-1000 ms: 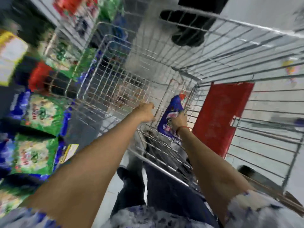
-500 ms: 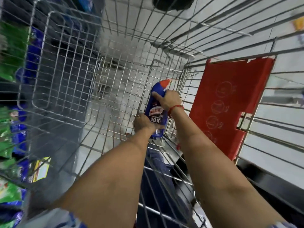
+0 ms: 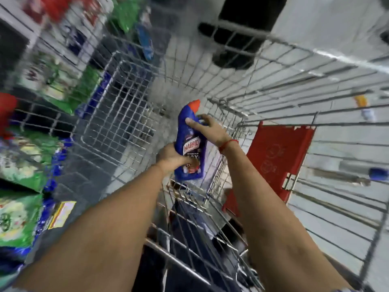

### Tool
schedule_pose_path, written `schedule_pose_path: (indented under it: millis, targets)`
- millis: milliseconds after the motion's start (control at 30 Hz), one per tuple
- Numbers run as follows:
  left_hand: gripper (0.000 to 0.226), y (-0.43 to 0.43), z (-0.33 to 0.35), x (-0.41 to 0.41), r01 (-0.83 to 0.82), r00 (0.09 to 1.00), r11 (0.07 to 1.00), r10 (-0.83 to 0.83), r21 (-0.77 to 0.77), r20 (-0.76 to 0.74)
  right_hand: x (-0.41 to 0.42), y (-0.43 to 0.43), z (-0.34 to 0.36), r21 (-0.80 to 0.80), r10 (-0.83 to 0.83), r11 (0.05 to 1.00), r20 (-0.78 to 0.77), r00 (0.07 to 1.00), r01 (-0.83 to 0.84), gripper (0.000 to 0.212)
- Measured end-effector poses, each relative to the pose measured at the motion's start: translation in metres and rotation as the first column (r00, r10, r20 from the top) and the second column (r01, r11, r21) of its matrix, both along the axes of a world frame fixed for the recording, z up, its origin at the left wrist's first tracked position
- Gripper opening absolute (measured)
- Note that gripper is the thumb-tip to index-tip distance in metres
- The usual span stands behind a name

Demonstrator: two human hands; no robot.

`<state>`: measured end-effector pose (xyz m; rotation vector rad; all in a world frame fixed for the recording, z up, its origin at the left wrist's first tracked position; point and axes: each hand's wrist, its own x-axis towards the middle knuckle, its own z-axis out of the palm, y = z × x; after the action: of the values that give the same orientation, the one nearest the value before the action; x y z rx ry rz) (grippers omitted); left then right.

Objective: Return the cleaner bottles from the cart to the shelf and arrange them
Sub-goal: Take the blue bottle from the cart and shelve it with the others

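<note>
From the head view, a blue cleaner bottle (image 3: 190,144) with an orange-red cap is held up inside a wire cart (image 3: 273,85). The bottle is almost upright, leaning a little, with its cap at the top. A label with big red and white letters is seen on its front. The lower part of the bottle is gripped by the left hand (image 3: 169,158), with the fingers wrapped around it from the left side. The neck, just under the cap, is held by the right hand (image 3: 207,128), with the thumb laid on the front and the fingers curled behind. A red string is worn on the right wrist. Both bare arms are stretched forward over the near rim of the cart. The bottle is kept near the right back corner of the basket, lifted above the wire bottom. A red plastic flap (image 3: 277,157) is seen on the cart to the right of the bottle, close to the right arm. A shelf (image 3: 31,144) is seen on the left, outside the cart, filled with green and blue packs that are blurred. A yellow price tag (image 3: 61,214) is stuck on the shelf edge. Grey floor is seen through the wires.
</note>
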<state>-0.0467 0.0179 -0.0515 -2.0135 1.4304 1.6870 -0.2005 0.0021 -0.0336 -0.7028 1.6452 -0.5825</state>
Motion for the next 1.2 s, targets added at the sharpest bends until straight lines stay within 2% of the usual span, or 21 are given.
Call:
schedule_pose_path:
  millis: [100,167,200,267,333,400,433,500,567,633,700,800,867,933,1067,1200]
  targets:
    - [0.055,-0.025,0.053,0.022,-0.100,0.989,0.993,0.093,-0.055,-0.116,0.012,-0.028,0.057,-0.076,0.058,0.996,0.062,0.996,-0.054,0.035]
    - [0.057,-0.036,0.092,0.038,-0.184,0.970,0.973,0.157,-0.138,-0.187,0.029,-0.044,0.099,-0.177,0.145,0.976,0.104,0.984,-0.126,0.018]
    - [0.061,-0.040,0.112,0.047,-0.221,0.960,0.957,0.179,-0.187,-0.215,0.040,-0.053,0.121,-0.233,0.191,0.959,0.115,0.975,-0.161,0.017]
    - [0.069,-0.043,0.151,0.070,-0.291,0.937,0.916,0.214,-0.277,-0.277,0.066,-0.068,0.161,-0.332,0.231,0.925,0.097,0.968,-0.187,0.023]
    - [0.061,-0.041,0.186,0.099,-0.361,0.914,0.852,0.242,-0.379,-0.326,0.100,-0.079,0.199,-0.435,0.299,0.868,0.069,0.952,-0.241,0.033]
    - [0.053,-0.036,0.219,0.134,-0.405,0.910,0.770,0.285,-0.494,-0.302,0.139,-0.087,0.233,-0.524,0.393,0.794,0.058,0.918,-0.308,0.039]
    - [0.057,-0.032,0.234,0.152,-0.433,0.900,0.725,0.317,-0.536,-0.299,0.160,-0.090,0.249,-0.562,0.439,0.753,0.043,0.897,-0.342,0.038]
    - [0.062,-0.025,0.259,0.190,-0.506,0.862,0.640,0.392,-0.578,-0.320,0.204,-0.095,0.280,-0.633,0.528,0.631,-0.073,0.846,-0.449,0.039]
    - [0.052,-0.019,0.280,0.226,-0.566,0.817,0.537,0.466,-0.626,-0.338,0.247,-0.097,0.307,-0.687,0.608,0.511,-0.137,0.782,-0.518,0.031]
    - [0.049,-0.015,0.299,0.256,-0.608,0.765,0.413,0.534,-0.678,-0.360,0.286,-0.097,0.332,-0.733,0.659,0.407,-0.177,0.731,-0.545,0.042]
    - [0.056,-0.014,0.314,0.281,-0.630,0.720,0.303,0.572,-0.715,-0.392,0.319,-0.099,0.351,-0.766,0.679,0.302,-0.246,0.692,-0.568,0.049]
    - [0.063,-0.016,0.327,0.313,-0.639,0.680,0.186,0.591,-0.747,-0.434,0.359,-0.105,0.369,-0.773,0.705,0.173,-0.336,0.624,-0.611,0.025]
    - [0.065,-0.020,0.330,0.331,-0.628,0.662,0.132,0.610,-0.767,-0.436,0.379,-0.109,0.372,-0.775,0.747,0.137,-0.328,0.578,-0.617,0.023]
    - [0.067,-0.026,0.329,0.346,-0.609,0.633,0.092,0.655,-0.788,-0.413,0.397,-0.116,0.368,-0.784,0.772,0.099,-0.328,0.544,-0.613,0.038]
    - [0.063,-0.041,0.319,0.366,-0.595,0.585,0.084,0.727,-0.799,-0.360,0.419,-0.130,0.362,-0.762,0.795,0.056,-0.357,0.490,-0.646,0.038]
    - [0.061,-0.054,0.310,0.375,-0.577,0.605,0.105,0.721,-0.810,-0.338,0.426,-0.147,0.349,-0.746,0.803,0.063,-0.357,0.477,-0.663,0.044]
